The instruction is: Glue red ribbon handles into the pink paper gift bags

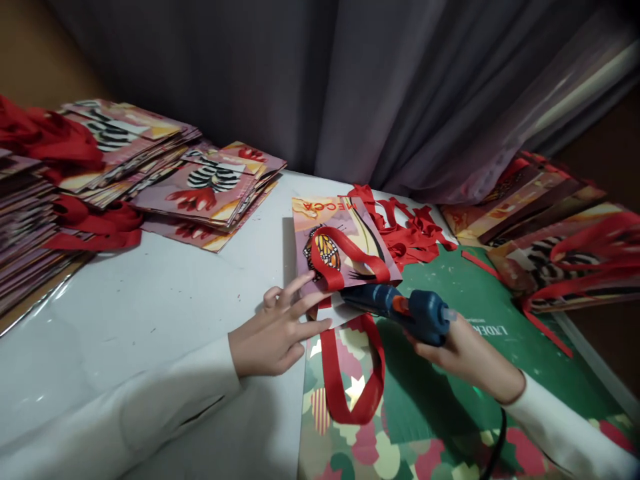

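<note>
A flat paper gift bag (pixel 345 230) with a butterfly print and a red ribbon handle lies on the white table (pixel 165 300). My left hand (pixel 277 330) rests on the bag's near edge, fingers stretched out and pressing it down. My right hand (pixel 465 353) is wrapped round a blue hot glue gun (pixel 405 308), whose nozzle points left at the bag's near edge. A second red ribbon loop (pixel 353 373) hangs from that edge toward me, over colourful patterned paper (pixel 350 440).
Stacks of flat gift bags (pixel 200 187) with red ribbons fill the left side. More bags (pixel 565 253) lie at right on a green cutting mat (pixel 480 347). Loose red ribbon pieces (pixel 410 230) are heaped behind the bag. A grey curtain (pixel 350 80) hangs behind.
</note>
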`<state>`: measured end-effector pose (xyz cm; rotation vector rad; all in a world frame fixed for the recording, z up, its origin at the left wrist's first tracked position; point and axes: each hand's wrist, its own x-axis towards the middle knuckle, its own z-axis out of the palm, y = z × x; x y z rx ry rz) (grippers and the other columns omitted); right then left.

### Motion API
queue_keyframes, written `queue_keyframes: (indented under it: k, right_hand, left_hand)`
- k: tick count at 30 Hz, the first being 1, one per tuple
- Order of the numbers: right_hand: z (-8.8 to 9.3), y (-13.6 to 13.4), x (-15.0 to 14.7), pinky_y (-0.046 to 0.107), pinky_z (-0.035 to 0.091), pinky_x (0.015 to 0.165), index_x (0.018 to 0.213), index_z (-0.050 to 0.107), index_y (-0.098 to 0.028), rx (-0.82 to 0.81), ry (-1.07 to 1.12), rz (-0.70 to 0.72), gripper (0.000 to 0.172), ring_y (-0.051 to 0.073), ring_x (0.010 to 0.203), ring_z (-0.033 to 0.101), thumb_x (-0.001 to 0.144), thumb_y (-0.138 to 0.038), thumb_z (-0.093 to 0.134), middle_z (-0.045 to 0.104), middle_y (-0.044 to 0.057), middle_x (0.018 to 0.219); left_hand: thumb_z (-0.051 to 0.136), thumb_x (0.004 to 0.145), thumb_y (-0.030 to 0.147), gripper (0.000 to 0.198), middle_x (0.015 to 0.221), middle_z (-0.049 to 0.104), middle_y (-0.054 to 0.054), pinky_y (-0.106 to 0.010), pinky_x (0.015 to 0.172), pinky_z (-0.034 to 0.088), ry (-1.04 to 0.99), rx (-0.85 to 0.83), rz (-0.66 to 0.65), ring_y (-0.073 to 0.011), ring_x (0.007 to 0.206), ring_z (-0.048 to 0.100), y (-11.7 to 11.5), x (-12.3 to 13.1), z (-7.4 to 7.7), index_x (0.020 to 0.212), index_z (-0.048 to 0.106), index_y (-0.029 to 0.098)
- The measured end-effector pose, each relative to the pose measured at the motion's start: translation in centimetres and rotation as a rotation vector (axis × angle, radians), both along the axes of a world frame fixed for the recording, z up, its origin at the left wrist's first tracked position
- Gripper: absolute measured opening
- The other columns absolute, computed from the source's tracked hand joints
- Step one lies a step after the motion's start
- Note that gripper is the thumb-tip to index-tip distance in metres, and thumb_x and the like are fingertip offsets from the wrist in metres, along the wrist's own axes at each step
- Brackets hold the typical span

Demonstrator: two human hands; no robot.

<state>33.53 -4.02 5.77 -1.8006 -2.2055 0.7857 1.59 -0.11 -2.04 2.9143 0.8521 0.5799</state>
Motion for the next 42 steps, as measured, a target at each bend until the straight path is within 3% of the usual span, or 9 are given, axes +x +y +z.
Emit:
queue_keyframes:
  k: [6,15,22,27,32,37,39,42]
  right_hand:
    - [0.5,-0.3,0.9,0.03,0.047,0.057,0.072,0.062,-0.019,-0.018,-0.107,-0.007,0.007,0.021,0.061,0.062,0.073,-0.024,0.057,0.067,0.005,0.069]
    - [1.1,-0.8,1.7,0.03,0.043,0.05,0.077,0.056,-0.021,0.115,-0.271,-0.007,0.009,0.019,0.054,0.057,0.077,-0.03,0.06,0.065,0.003,0.063]
    - [3.3,-0.7,0.2,0.033,0.05,0.057,0.089,0.064,-0.021,0.119,-0.401,0.037,0.016,0.026,0.063,0.068,0.079,-0.029,0.055,0.071,0.005,0.073]
    - [4.5,-0.5,-1.0,0.031,0.04,0.046,0.076,0.059,-0.023,0.157,-0.551,0.072,0.008,0.023,0.047,0.058,0.075,-0.028,0.053,0.059,0.002,0.052]
    - [5.5,-0.4,-2.6,0.031,0.043,0.052,0.077,0.058,-0.023,0.187,-0.656,0.151,0.008,0.022,0.054,0.063,0.075,-0.023,0.05,0.066,0.004,0.064]
    - [6.2,0.0,-4.3,0.03,0.042,0.054,0.089,0.061,-0.02,0.181,-0.914,0.206,0.015,0.026,0.066,0.071,0.077,-0.017,0.053,0.069,0.006,0.071]
    - [6.5,0.1,-5.2,0.03,0.042,0.055,0.094,0.063,-0.018,0.154,-1.01,0.218,0.018,0.027,0.069,0.072,0.078,-0.015,0.055,0.07,0.006,0.073]
    - [7.0,0.4,-6.9,0.03,0.043,0.056,0.098,0.064,-0.017,0.109,-1.123,0.213,0.02,0.028,0.075,0.073,0.079,-0.013,0.058,0.072,0.008,0.078]
  left_hand:
    - [0.055,0.069,0.014,0.054,0.143,0.042,-0.005,-0.041,0.088,0.026,-0.044,-0.015,0.008,-0.0379,0.142,0.019,0.0,0.3,0.4,0.119,0.065,0.032]
    - [0.059,0.071,0.019,0.044,0.143,0.044,-0.004,-0.046,0.096,0.028,-0.076,-0.033,0.017,-0.0364,0.143,0.018,-0.2,0.6,0.2,0.113,0.069,0.031]
    - [0.061,0.071,0.018,0.04,0.152,0.038,-0.002,-0.049,0.094,0.031,-0.109,-0.013,0.0,-0.0358,0.145,0.014,-0.2,0.7,0.0,0.108,0.07,0.029]
    - [0.063,0.07,0.018,0.038,0.156,0.035,-0.001,-0.051,0.093,0.032,-0.1,-0.013,0.002,-0.0346,0.148,0.009,-0.1,0.8,-0.2,0.106,0.071,0.029]
    - [0.063,0.07,0.019,0.04,0.157,0.034,-0.001,-0.052,0.097,0.031,-0.103,-0.009,0.003,-0.0343,0.148,0.008,-0.2,0.8,-0.1,0.108,0.071,0.029]
    - [0.062,0.068,0.018,0.039,0.159,0.031,-0.001,-0.052,0.098,0.03,-0.106,-0.002,-0.002,-0.0345,0.148,0.008,-0.2,0.8,0.0,0.106,0.071,0.026]
    - [0.062,0.069,0.019,0.041,0.16,0.03,0.0,-0.051,0.099,0.03,-0.102,-0.004,0.0,-0.0342,0.149,0.008,-0.2,0.8,0.0,0.108,0.071,0.027]
    - [0.062,0.069,0.019,0.059,0.16,0.03,0.002,-0.05,0.102,0.03,-0.094,-0.018,0.006,-0.0336,0.149,0.009,-0.2,0.8,0.1,0.126,0.064,0.033]
